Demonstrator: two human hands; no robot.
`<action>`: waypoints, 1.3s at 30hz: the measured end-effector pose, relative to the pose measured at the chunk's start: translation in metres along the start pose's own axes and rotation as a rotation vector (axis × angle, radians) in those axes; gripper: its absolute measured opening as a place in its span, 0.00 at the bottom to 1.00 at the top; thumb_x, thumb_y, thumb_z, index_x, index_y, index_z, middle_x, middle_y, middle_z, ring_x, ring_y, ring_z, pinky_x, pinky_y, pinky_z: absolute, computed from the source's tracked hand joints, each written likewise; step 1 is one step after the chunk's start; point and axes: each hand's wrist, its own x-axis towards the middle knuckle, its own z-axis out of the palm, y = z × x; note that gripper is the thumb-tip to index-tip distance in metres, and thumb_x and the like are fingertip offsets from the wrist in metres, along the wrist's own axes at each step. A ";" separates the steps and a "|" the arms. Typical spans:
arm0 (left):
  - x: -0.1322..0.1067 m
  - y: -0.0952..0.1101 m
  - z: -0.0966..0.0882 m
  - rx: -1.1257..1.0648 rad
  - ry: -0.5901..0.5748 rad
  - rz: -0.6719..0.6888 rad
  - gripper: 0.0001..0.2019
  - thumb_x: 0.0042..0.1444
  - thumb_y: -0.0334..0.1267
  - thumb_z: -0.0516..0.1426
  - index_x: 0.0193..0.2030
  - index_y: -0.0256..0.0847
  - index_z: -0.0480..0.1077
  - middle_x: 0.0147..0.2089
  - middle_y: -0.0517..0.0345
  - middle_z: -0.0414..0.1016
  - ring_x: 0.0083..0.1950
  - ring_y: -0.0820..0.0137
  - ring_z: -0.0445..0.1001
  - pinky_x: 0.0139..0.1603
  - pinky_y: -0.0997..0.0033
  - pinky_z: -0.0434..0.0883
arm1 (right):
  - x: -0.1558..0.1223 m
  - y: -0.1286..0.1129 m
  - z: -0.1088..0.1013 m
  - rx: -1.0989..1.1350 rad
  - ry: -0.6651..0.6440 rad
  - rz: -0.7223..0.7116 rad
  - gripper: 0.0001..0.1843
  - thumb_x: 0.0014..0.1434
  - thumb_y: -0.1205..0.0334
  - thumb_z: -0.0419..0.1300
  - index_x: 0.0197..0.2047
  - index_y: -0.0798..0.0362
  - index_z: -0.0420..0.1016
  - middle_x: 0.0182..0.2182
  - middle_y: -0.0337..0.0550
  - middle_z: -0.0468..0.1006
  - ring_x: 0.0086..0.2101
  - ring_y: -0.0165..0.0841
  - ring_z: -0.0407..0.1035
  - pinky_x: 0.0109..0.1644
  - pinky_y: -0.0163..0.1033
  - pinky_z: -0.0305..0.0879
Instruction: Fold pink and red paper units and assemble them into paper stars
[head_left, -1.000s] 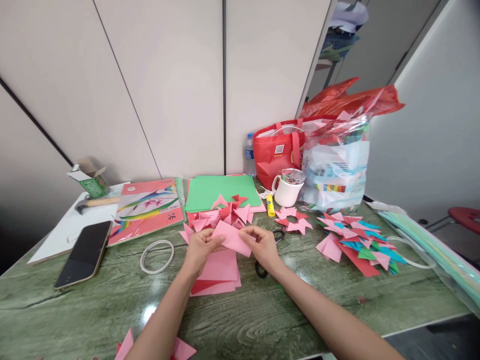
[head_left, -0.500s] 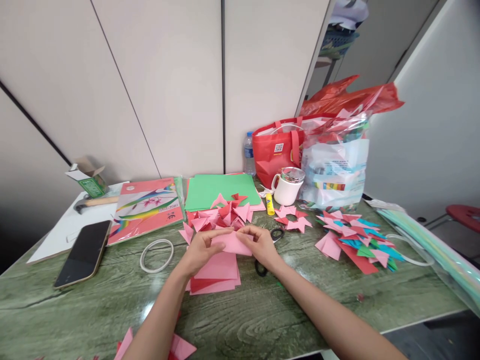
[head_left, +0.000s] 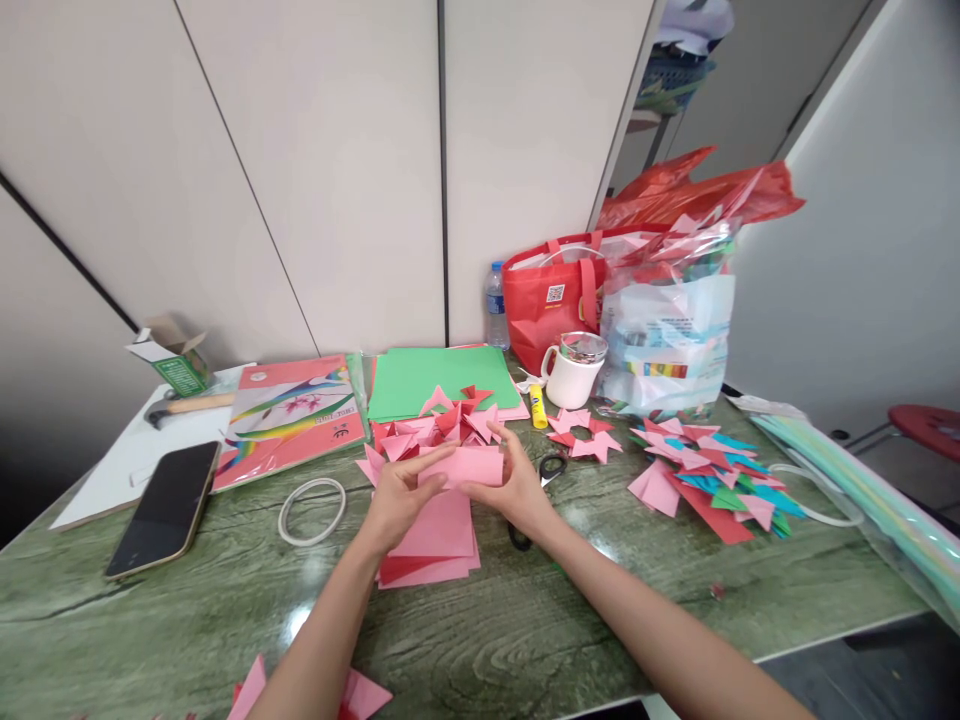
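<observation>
Both my hands hold one pink paper sheet (head_left: pixel 471 465) just above the green table (head_left: pixel 525 620). My left hand (head_left: pixel 401 495) pinches its left end, fingers closed on the paper. My right hand (head_left: pixel 517 480) grips the right end, thumb raised over the top edge. The sheet is folded over into a narrow strip. Under my hands lies a small stack of pink and red square sheets (head_left: pixel 435 545). Behind them sits a pile of folded pink and red paper pieces (head_left: pixel 442 425).
Black scissors (head_left: pixel 551 468), a yellow glue stick (head_left: pixel 538 407), a white mug (head_left: pixel 574 375), a red bag (head_left: pixel 555 300) and a clear plastic bag (head_left: pixel 667 340) stand right. Coloured folded pieces (head_left: pixel 712 480) lie far right. A phone (head_left: pixel 165 505), white ring (head_left: pixel 313 510), paper pack (head_left: pixel 292 415) and green sheets (head_left: pixel 442 380) lie left.
The pink sheet went from a flat tilted piece to a folded strip. My right hand has turned up around its right end and my left fingers moved along its left end.
</observation>
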 end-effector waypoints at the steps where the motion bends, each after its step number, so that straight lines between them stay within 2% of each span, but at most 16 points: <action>1: 0.000 0.000 0.001 0.000 -0.001 0.012 0.20 0.47 0.38 0.61 0.49 0.43 0.72 0.56 0.49 0.70 0.59 0.55 0.64 0.53 0.56 0.67 | 0.000 0.000 0.000 -0.023 0.022 0.006 0.47 0.38 0.59 0.70 0.59 0.51 0.52 0.45 0.48 0.72 0.43 0.39 0.70 0.45 0.43 0.68; 4: -0.001 0.002 0.005 0.027 0.006 0.028 0.19 0.48 0.36 0.61 0.49 0.42 0.72 0.55 0.51 0.71 0.59 0.56 0.64 0.57 0.56 0.64 | -0.001 0.000 0.001 -0.101 0.089 0.041 0.42 0.37 0.60 0.70 0.55 0.52 0.58 0.50 0.49 0.68 0.45 0.40 0.68 0.46 0.44 0.68; 6: -0.002 0.002 0.007 0.043 0.025 0.020 0.20 0.47 0.35 0.61 0.49 0.42 0.72 0.54 0.51 0.71 0.58 0.57 0.66 0.58 0.55 0.62 | -0.002 0.000 0.003 -0.059 0.080 0.093 0.38 0.38 0.60 0.68 0.54 0.53 0.61 0.49 0.49 0.69 0.42 0.39 0.69 0.41 0.43 0.70; 9: -0.002 0.002 0.007 0.035 0.031 0.010 0.20 0.47 0.35 0.61 0.50 0.42 0.72 0.54 0.51 0.71 0.58 0.56 0.67 0.58 0.55 0.62 | -0.004 -0.001 0.007 0.100 0.002 0.184 0.32 0.42 0.59 0.67 0.51 0.53 0.63 0.39 0.45 0.74 0.29 0.33 0.71 0.30 0.40 0.73; 13: -0.001 -0.001 0.004 0.008 -0.002 0.005 0.21 0.49 0.35 0.60 0.52 0.42 0.70 0.57 0.50 0.68 0.59 0.56 0.65 0.58 0.54 0.62 | -0.005 -0.001 0.009 0.200 0.011 0.206 0.25 0.42 0.59 0.68 0.43 0.55 0.67 0.27 0.38 0.76 0.22 0.30 0.70 0.27 0.38 0.72; 19: -0.001 -0.001 0.003 -0.012 0.008 0.012 0.22 0.49 0.36 0.60 0.54 0.42 0.68 0.58 0.48 0.67 0.59 0.55 0.64 0.58 0.53 0.62 | -0.001 0.001 0.009 0.251 0.023 0.250 0.22 0.38 0.60 0.70 0.37 0.56 0.70 0.25 0.38 0.78 0.22 0.31 0.72 0.27 0.37 0.72; 23: 0.001 -0.002 0.002 0.009 0.111 0.070 0.22 0.49 0.36 0.60 0.53 0.42 0.69 0.57 0.50 0.68 0.61 0.57 0.62 0.61 0.54 0.58 | 0.007 -0.001 0.008 0.291 -0.007 0.278 0.20 0.39 0.60 0.70 0.36 0.57 0.71 0.23 0.38 0.79 0.23 0.31 0.73 0.29 0.36 0.73; 27: 0.002 -0.007 0.000 -0.004 0.197 0.086 0.23 0.49 0.38 0.60 0.53 0.42 0.69 0.59 0.50 0.66 0.62 0.58 0.61 0.61 0.56 0.58 | 0.013 -0.005 0.005 0.347 -0.029 0.271 0.21 0.40 0.59 0.69 0.38 0.57 0.72 0.28 0.42 0.81 0.27 0.33 0.75 0.34 0.38 0.74; 34: 0.001 -0.009 0.001 -0.053 0.193 0.055 0.24 0.48 0.40 0.61 0.54 0.41 0.68 0.60 0.49 0.64 0.62 0.57 0.60 0.59 0.57 0.62 | 0.012 -0.007 0.001 0.298 -0.009 0.259 0.20 0.36 0.57 0.71 0.32 0.58 0.75 0.26 0.44 0.81 0.26 0.35 0.76 0.35 0.42 0.74; 39: 0.000 -0.007 0.001 -0.052 0.166 0.069 0.23 0.50 0.38 0.60 0.54 0.43 0.68 0.60 0.51 0.65 0.62 0.58 0.60 0.59 0.57 0.61 | 0.011 -0.006 -0.004 0.291 -0.067 0.260 0.19 0.42 0.52 0.68 0.33 0.57 0.74 0.24 0.43 0.80 0.26 0.36 0.76 0.35 0.42 0.74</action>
